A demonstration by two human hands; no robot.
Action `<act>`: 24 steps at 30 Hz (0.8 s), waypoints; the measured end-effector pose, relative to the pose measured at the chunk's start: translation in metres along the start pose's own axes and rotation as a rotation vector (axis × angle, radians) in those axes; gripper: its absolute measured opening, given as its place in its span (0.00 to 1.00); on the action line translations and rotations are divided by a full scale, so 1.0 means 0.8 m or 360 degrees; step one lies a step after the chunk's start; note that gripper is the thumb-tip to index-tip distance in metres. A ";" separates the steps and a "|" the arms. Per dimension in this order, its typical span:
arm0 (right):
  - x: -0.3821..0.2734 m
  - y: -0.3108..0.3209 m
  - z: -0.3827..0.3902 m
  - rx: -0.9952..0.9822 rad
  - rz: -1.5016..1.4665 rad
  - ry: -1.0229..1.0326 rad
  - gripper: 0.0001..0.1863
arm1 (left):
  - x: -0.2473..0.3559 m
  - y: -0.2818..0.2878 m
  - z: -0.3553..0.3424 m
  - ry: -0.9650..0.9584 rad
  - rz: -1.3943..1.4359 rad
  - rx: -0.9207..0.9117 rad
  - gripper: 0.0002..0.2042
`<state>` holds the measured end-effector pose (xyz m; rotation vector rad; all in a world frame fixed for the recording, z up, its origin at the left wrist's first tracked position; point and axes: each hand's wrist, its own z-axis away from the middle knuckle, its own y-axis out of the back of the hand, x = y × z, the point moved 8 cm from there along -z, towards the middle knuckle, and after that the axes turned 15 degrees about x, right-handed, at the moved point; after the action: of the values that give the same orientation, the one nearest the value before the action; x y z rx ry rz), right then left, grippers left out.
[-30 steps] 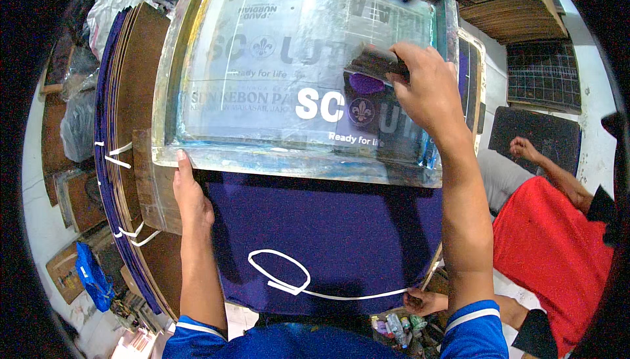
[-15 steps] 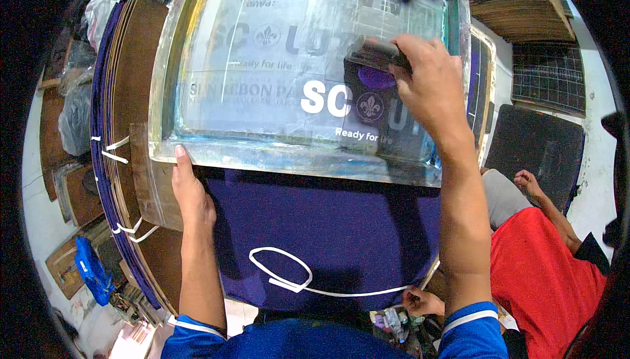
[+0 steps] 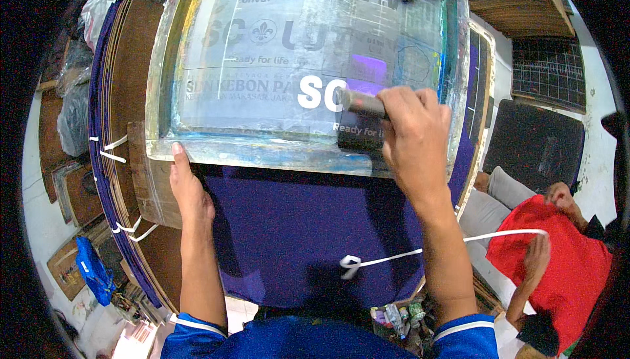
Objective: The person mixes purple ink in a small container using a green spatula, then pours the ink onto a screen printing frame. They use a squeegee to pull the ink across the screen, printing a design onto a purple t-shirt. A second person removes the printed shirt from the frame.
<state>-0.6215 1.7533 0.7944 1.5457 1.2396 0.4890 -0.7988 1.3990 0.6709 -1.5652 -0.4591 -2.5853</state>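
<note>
A silkscreen printing frame (image 3: 279,159) with a pale stencilled mesh lies across a dark purple cloth (image 3: 308,221). My left hand (image 3: 192,191) grips the frame's near left corner, thumb on top and fingers out of sight beneath. My right hand (image 3: 415,139) is closed around a dark squeegee (image 3: 365,103), which stands on the mesh right of centre. Behind the squeegee shows a bright purple patch (image 3: 369,73). White stencil letters (image 3: 319,93) stand out left of it; the squeegee and its shadow cover part of the lettering.
On the right a co-worker in red clothing (image 3: 512,237) pulls a white cord (image 3: 387,260) lying across the cloth, one hand (image 3: 538,254) near its end. Stacked boards tied with white strips (image 3: 115,142) stand at left. Several small containers (image 3: 397,316) sit below the cloth's edge.
My right hand has drawn the squeegee toward me and slightly left, from above the lettering down onto it. The co-worker's hands have moved; the cord's loop has shrunk and shifted right. My left hand stays.
</note>
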 end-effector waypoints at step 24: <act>-0.016 0.043 0.045 0.0097 -0.0028 -0.0058 0.22 | 0.003 0.007 0.022 -0.0068 0.0247 -0.0030 0.37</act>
<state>-0.5814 1.7283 0.8150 1.5866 1.2491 0.4133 -0.7839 1.3993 0.6817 -1.5961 -0.3037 -2.4526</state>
